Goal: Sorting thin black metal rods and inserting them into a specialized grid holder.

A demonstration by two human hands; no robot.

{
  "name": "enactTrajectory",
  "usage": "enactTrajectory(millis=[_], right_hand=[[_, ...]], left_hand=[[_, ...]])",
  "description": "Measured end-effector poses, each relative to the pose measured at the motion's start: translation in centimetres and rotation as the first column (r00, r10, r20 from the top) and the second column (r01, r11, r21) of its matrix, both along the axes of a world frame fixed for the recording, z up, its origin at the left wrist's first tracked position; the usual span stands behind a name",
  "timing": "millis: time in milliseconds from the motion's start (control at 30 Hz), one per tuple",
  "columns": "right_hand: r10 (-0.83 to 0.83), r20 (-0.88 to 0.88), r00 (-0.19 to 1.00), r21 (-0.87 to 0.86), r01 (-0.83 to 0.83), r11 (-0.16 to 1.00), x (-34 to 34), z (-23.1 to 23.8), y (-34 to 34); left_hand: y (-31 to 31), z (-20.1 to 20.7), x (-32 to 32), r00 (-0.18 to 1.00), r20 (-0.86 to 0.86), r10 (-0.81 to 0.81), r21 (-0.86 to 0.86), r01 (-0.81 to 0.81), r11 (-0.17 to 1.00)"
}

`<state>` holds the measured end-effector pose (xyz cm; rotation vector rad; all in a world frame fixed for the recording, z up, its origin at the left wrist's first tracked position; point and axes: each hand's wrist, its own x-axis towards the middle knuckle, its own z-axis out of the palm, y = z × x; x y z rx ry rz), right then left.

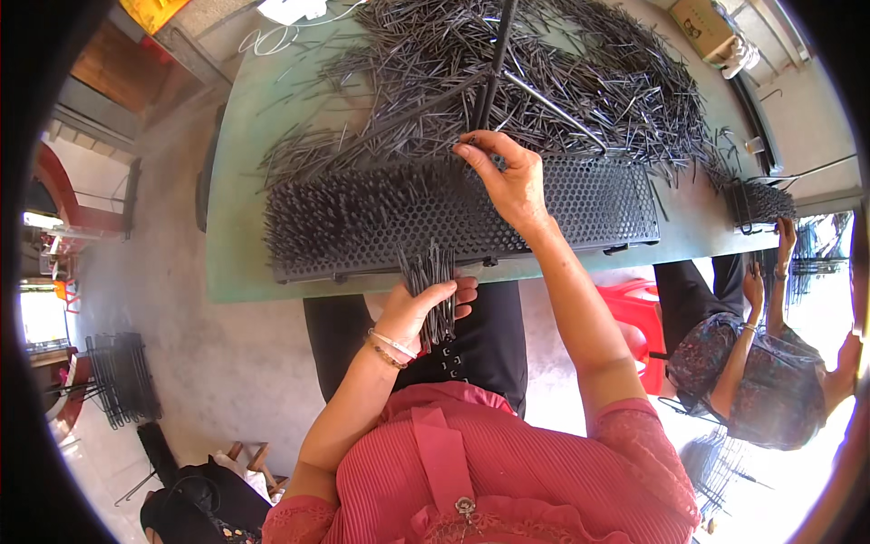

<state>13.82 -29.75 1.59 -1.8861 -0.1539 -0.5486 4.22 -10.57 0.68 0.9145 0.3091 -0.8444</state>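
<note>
My left hand (406, 315) is closed around a bundle of thin dark sticks (432, 274), upright at the near edge of a long black perforated rack (580, 204). Dark sticks (331, 213) stand densely in the holes over the rack's left part, while bare holes show over its right part. Over the far edge of the rack, near its middle, my right hand (515, 181) has thumb and forefinger pinched together. Whatever lies between those fingertips is too small and dark to make out.
A large heap of loose dark sticks (417, 72) covers the far side of the green table (245, 227). Dark bars (497, 63) rise behind the rack. At right, another person (766, 372) works at a smaller rack (759, 201), beside a red stool (632, 317).
</note>
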Motion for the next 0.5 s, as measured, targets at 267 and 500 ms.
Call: enactTrajectory(millis=[267,500], right_hand=[[-0.115,0.033,0.993,0.008,0.115,0.993,-0.5,-0.7,0.6],[-0.058,0.016,0.998,-0.113,0.06,0.992,-0.8,-1.5,0.8]], left_hand=[[0.3,-0.3,-0.3,1.0,0.015,0.002,0.018,-0.002,1.0],[0.3,-0.2,-0.3,1.0,0.007,0.013,0.013,-0.013,1.0]])
